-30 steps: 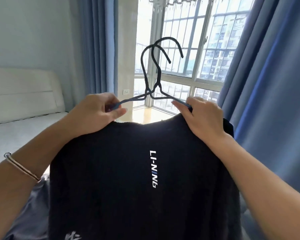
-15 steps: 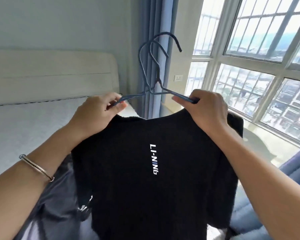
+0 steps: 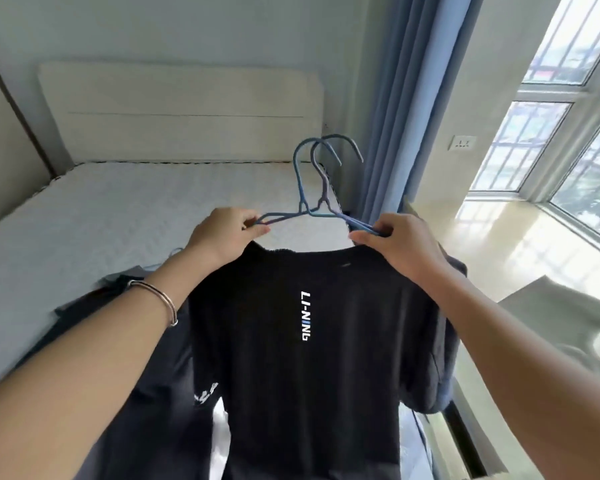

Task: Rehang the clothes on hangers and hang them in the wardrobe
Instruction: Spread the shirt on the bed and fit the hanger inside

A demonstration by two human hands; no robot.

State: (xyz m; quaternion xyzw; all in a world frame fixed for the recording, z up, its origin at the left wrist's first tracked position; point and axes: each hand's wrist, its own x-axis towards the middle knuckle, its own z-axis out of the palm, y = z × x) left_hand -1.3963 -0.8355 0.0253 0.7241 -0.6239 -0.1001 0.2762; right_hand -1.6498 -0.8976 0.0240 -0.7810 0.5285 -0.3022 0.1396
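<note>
Head view: left hand [image 3: 222,233] and right hand [image 3: 399,244] pinch hangers [image 3: 301,201], black shirt [image 3: 309,393] hanging below.

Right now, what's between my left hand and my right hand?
In the head view, two blue hangers span from the left hand to the right hand, above the collar of the black T-shirt.

Curtain [image 3: 406,98] rt of hangers [image 3: 303,206], bed [image 3: 118,209] beyond

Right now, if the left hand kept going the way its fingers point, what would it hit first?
Probably the right hand. The left hand points along the hangers that both hands pinch, with only wire between them. Depth is hard to judge.
</note>
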